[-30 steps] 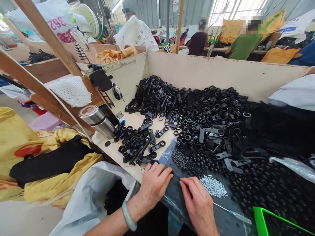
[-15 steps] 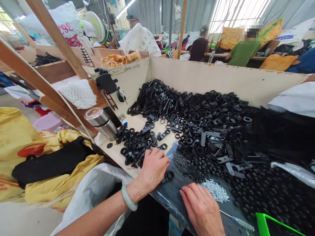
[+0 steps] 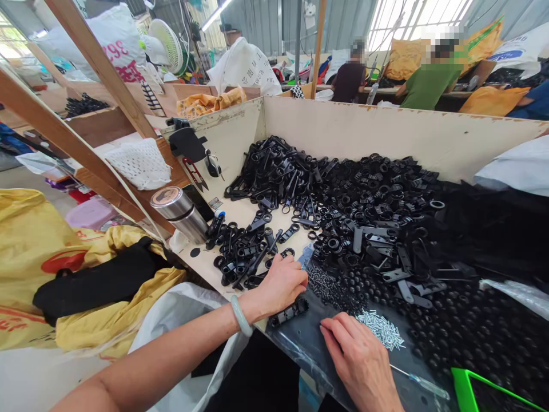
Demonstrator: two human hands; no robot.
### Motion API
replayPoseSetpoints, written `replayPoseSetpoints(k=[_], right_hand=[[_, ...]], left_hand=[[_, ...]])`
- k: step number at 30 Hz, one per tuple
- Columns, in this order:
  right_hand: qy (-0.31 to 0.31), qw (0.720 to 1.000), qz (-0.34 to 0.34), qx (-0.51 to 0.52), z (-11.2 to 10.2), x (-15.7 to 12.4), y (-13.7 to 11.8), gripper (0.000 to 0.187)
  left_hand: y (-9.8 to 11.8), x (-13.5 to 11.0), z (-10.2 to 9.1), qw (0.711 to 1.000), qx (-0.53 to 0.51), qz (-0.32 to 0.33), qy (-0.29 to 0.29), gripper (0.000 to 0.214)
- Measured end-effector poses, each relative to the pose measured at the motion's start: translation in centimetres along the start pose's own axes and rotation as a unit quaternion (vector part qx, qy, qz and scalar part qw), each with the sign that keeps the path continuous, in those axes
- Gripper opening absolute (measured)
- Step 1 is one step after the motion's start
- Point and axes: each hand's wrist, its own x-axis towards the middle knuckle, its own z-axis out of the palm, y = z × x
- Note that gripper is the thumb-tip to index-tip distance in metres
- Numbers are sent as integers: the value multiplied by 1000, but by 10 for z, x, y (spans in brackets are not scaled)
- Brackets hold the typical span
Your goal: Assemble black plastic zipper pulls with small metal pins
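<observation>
My left hand, with a pale green bangle on the wrist, is closed, its fingers bent downward over the dark mat's edge. What its fingertips hold, if anything, is hidden. Just below it, a black plastic part with a ring end lies on the mat. My right hand is also closed, fingers pressed together and curled down on the mat. I cannot make out anything in them. Right beside it lies a heap of small silver pins. A screwdriver with a clear handle lies at its right.
Piles of black plastic parts fill the back; more black assembled pieces lie left. Small dark screws and black balls spread across the mat. A steel flask stands left, a green tray front right. Co-workers sit beyond the partition.
My left hand has shifted right and slightly away, uncovering more of the black part below it. The right hand stays by the silver pins; the whole view has shifted slightly.
</observation>
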Motion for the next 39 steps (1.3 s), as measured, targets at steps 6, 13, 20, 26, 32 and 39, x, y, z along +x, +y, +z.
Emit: replayPoseSetpoints(k=[6, 13, 20, 26, 32, 39], right_hand=[[-1, 1000, -23, 13, -4, 3, -3, 35], [-18, 998, -24, 54, -2, 0, -1, 30], [-11, 949, 174, 262, -13, -2, -7, 27], [59, 744, 432, 507, -9, -18, -33, 38], [65, 713, 432, 549, -5, -29, -37, 32], [52, 761, 371, 530, -10, -26, -37, 23]], left_hand=[[9, -24, -26, 978, -171, -95, 74, 12], [66, -98, 4, 668, -674, -313, -2, 32], [83, -100, 35, 605, -729, -320, -1, 35], [97, -79, 32, 641, -710, -291, 5, 37], [100, -78, 32, 654, -698, -291, 9, 41], [99, -80, 34, 669, -682, -296, 15, 40]])
